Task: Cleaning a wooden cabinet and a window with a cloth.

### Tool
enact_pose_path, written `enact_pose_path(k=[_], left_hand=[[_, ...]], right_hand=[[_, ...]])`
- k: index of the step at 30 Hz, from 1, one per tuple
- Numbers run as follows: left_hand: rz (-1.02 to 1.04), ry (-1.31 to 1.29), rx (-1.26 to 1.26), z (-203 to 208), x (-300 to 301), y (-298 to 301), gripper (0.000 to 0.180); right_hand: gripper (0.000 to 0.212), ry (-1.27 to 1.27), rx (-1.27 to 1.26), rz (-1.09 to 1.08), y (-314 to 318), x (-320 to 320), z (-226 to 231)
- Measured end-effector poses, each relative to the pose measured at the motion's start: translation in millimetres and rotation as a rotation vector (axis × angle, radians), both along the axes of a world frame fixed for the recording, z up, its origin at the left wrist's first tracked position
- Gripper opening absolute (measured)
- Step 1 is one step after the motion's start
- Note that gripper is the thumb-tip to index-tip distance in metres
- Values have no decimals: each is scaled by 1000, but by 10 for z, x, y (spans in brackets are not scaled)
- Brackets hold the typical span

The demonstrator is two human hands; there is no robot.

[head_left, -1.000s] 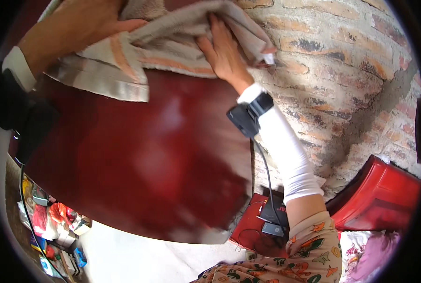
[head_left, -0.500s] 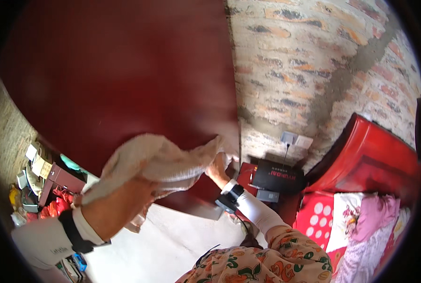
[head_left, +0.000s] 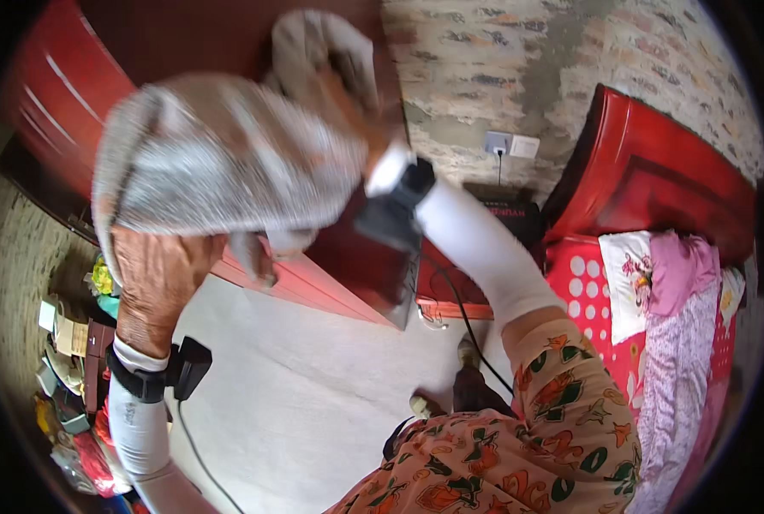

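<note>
A grey and beige cloth [head_left: 228, 154] hangs bunched up in front of me, blurred by motion. My left hand [head_left: 155, 283] grips its lower edge from below, fingers closed into the fabric. My right hand [head_left: 352, 120] is mostly hidden behind the cloth's upper right part and holds it there; only the wrist with a black band shows. Behind the cloth stands a dark red wooden cabinet [head_left: 74, 77].
A brick wall [head_left: 570, 77] with a white socket [head_left: 510, 144] is at the right. A red bed [head_left: 656, 188] with pink and white bedding sits lower right. Small items [head_left: 69, 343] are piled at the left on the pale floor [head_left: 313, 385].
The view has swung downward from the red surface toward the floor. Both hands have brought the cloth off the surface and closer to me, now filling the upper left.
</note>
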State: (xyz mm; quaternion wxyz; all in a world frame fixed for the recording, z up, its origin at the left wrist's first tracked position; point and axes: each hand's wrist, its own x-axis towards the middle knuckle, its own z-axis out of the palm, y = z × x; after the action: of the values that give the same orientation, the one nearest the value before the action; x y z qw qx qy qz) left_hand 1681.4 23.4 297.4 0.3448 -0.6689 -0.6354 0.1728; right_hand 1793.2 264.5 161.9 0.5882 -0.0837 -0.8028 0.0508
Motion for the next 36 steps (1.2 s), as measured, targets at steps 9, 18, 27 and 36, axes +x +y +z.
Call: enact_pose_path(k=[9, 18, 27, 36], left_hand=[[29, -415, -31, -1923, 633, 782, 72], [163, 167, -365, -3976, 872, 1570, 72], [40, -131, -469, -5540, 670, 1217, 60], [-149, 156, -800, -6636, 726, 578, 52]], right_hand=[[43, 50, -51, -247, 1737, -270, -369], [40, -262, -165, -371, 2678, -342, -3161], [37, -633, -104, -380, 2158, -320, -5330], [35, -982, 275, -604, 859, 326, -5875]])
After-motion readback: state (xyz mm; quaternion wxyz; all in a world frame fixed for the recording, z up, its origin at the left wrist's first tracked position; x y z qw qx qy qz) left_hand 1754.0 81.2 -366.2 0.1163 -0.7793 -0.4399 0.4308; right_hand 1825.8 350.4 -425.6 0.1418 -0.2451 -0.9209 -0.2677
